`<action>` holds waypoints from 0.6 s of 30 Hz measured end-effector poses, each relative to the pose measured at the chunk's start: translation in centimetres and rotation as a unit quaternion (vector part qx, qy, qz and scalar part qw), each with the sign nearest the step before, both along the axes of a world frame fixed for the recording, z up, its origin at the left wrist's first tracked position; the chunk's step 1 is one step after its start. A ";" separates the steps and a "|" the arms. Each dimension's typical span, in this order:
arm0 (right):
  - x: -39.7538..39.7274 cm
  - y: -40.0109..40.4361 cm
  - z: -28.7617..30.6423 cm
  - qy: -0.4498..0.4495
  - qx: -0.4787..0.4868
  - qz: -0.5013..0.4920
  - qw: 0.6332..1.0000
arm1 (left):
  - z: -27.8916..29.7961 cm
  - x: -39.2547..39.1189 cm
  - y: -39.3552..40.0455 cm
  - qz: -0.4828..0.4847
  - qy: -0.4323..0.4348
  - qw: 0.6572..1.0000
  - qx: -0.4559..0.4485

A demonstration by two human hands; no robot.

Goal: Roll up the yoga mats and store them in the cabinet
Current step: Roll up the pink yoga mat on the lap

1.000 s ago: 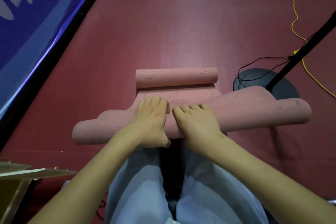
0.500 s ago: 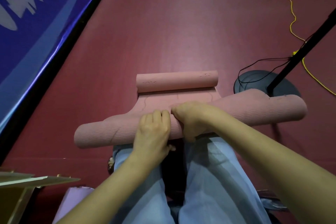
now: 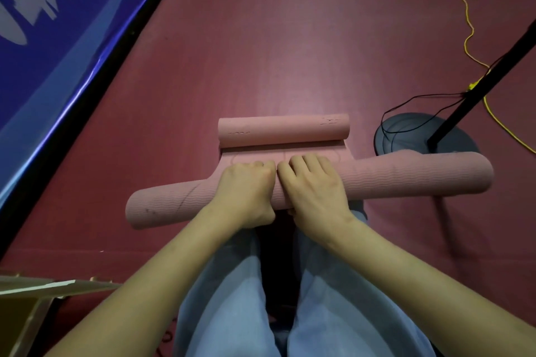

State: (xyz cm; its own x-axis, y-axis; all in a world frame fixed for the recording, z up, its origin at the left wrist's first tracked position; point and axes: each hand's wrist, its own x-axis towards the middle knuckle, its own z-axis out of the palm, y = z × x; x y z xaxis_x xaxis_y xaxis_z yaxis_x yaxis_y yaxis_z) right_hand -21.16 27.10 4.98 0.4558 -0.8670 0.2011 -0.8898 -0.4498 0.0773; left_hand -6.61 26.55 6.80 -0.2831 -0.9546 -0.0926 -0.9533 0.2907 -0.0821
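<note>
Blue banner (image 3: 58,23), upper left; round stand base (image 3: 406,136) with black pole (image 3: 493,72), yellow cable (image 3: 467,38), right; cardboard box (image 3: 26,307), lower left.

A person's forearms are bare, with no sleeves reaching the wrists. Both hands, left hand (image 3: 246,185) and right hand (image 3: 313,182), carry no rings or gloves. Loose light-blue trousers (image 3: 226,298) cover the legs.

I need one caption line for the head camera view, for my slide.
Both hands, left hand and right hand, press side by side on a half-rolled pink yoga mat on the red floor.
</note>
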 end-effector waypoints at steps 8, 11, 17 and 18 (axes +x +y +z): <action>0.7 -1.8 1.7 0.037 0.089 0.013 0.995 | 0.4 0.1 -1.3 0.008 -0.004 0.999 0.031; 0.7 -1.3 2.5 0.058 0.112 0.018 0.992 | 0.7 0.2 -0.8 0.002 -0.010 0.999 0.032; -0.7 2.1 2.4 0.054 0.122 0.039 0.990 | 1.9 -0.8 2.8 -0.033 -0.035 0.997 0.060; -1.0 2.7 2.4 0.044 0.120 0.033 0.991 | 2.1 -1.0 3.6 -0.036 -0.035 0.997 0.067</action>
State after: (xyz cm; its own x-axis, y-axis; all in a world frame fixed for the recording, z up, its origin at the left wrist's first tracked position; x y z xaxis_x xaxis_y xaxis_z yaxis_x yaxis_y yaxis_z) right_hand -22.13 29.83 7.36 0.5202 -0.8526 -0.0504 -0.8520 -0.5221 0.0378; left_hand -7.59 30.11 8.89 -0.3395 -0.9098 -0.2389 -0.9228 0.3714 -0.1029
